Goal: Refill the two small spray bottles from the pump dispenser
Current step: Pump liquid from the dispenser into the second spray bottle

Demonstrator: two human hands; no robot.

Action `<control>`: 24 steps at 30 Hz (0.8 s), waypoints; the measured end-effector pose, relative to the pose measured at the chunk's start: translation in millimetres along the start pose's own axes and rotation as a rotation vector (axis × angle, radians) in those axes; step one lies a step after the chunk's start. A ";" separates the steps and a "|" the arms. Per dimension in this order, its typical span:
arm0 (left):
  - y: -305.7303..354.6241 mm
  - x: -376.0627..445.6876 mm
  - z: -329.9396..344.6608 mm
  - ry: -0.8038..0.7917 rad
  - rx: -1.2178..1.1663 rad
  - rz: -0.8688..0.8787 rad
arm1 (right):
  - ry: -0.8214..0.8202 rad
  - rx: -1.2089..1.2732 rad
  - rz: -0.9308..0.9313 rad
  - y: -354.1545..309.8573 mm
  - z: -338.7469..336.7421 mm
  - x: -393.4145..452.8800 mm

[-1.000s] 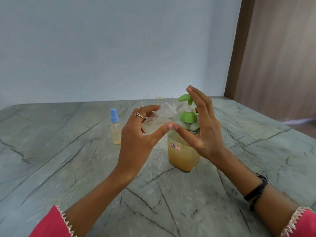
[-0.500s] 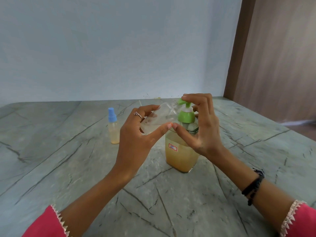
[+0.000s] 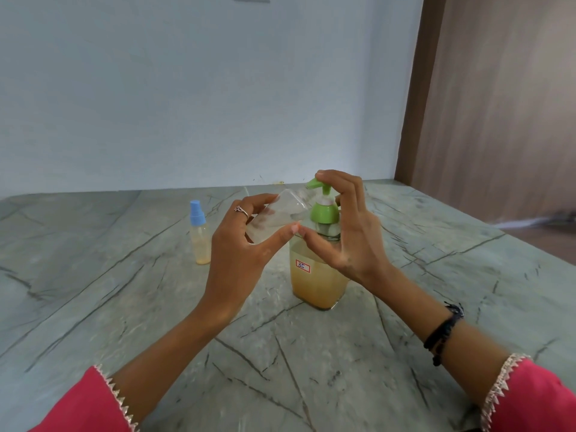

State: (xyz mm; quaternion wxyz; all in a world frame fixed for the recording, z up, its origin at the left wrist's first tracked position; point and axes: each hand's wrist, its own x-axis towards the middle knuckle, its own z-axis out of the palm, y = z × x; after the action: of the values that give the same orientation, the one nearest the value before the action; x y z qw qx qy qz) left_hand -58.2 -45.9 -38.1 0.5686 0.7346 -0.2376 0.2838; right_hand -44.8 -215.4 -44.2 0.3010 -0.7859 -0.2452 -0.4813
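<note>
The pump dispenser, a clear square bottle of amber liquid with a green pump head, stands on the table. My left hand holds a small clear uncapped spray bottle between fingers and thumb. This bottle is tilted, with its neck up against the green nozzle. My right hand has its fingers curled over the top of the pump head, and its thumb reaches down to the dispenser's shoulder. A second small spray bottle with a blue cap and yellowish liquid stands upright to the left, apart from both hands.
The grey veined stone table runs back to a pale wall. A wooden door panel stands at the right, beyond the table's right edge. The removed cap of the clear bottle is not in view.
My right fingers came down from upright onto the pump head and pushed it down. The head has since risen again under them. The left hand kept the clear bottle at the nozzle.
</note>
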 end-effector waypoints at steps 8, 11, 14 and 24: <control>1.3 1.4 -0.1 0.011 0.005 0.006 | -0.252 0.033 0.026 0.6 -13.5 3.1; 1.8 0.9 -0.3 0.009 0.012 0.009 | -0.302 0.057 0.044 2.0 -16.6 1.9; 1.9 0.8 0.1 0.012 0.012 0.006 | -0.325 0.055 0.067 -0.7 -19.9 2.1; 1.1 -1.2 0.3 -0.001 0.014 0.014 | -0.159 0.101 0.086 -2.4 -11.7 1.4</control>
State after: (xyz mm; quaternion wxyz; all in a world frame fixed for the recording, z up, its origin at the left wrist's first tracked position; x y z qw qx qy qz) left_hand -59.8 -46.4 -38.2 0.5612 0.7371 -0.2410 0.2893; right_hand -53.0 -221.8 -38.2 0.3403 -0.8152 -0.2583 -0.3911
